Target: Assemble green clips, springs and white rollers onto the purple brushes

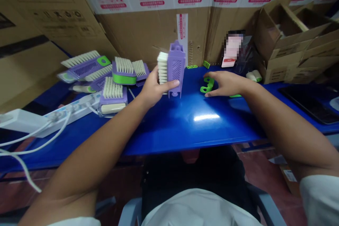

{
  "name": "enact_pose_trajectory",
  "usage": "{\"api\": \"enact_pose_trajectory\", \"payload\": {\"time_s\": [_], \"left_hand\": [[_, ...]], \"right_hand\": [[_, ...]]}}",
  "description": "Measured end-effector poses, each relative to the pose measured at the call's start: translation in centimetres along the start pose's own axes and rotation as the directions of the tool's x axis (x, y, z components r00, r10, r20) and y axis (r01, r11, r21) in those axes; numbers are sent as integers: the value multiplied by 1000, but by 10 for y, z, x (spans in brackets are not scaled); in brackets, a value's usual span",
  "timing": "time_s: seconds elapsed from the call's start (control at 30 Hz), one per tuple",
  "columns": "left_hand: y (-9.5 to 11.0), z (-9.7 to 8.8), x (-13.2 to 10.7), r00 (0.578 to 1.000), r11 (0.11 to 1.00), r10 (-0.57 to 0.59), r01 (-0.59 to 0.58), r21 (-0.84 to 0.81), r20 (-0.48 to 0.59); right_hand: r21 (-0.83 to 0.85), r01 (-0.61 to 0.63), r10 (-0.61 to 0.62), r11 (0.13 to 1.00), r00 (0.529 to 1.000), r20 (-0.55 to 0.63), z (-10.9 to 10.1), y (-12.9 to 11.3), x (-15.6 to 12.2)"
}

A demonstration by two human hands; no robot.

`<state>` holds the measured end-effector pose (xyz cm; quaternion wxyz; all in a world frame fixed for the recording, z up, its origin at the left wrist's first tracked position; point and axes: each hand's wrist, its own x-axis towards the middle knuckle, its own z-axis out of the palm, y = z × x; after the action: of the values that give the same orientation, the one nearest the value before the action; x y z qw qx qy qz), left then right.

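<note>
My left hand is closed around a purple brush with white bristles, held upright above the table with its bristles facing left. The thumb lies across its slotted purple body. To the right, my right hand has its thumb and fingers closed on a bright green plastic piece with holes and a curved outline. Under the right wrist, part of another green piece shows. Two small green pieces, one flat and one tilted, lie by the cardboard at the back.
Several purple-and-green brushes are piled left on the blue table. A white power strip with cables lies in front of them. Right are a phone, white rollers, cardboard bins and a dark tablet-like slab.
</note>
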<state>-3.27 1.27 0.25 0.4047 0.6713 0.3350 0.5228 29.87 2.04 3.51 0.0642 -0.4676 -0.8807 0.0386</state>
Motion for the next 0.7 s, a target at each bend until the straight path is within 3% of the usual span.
{"api": "enact_pose_trajectory", "payload": {"time_s": [0.1, 0.2, 0.33, 0.53, 0.6, 0.7], "left_hand": [[-1, 4, 1, 1000, 976, -4, 1, -216, -16], [2, 7, 2, 999, 961, 24, -31, -274, -31], [1, 5, 4, 997, 953, 32, -53, -298, -75], [-8, -1, 5, 997, 956, 5, -29, -291, -81], [-12, -4, 5, 999, 969, 9, -19, -247, -41], [-17, -7, 5, 999, 982, 28, -24, -187, 21]], "right_hand": [[-53, -19, 20, 998, 1000, 18, 4, -4, 1], [-12, -6, 6, 1000, 1000, 19, 5, -12, 0], [37, 29, -30, 999, 999, 17, 6, -22, -1], [153, 151, -126, 977, 979, -161, 6, -28, -3], [177, 162, -135, 971, 979, -153, 6, -28, -4], [154, 152, -146, 976, 988, -52, 7, -29, -4]]}}
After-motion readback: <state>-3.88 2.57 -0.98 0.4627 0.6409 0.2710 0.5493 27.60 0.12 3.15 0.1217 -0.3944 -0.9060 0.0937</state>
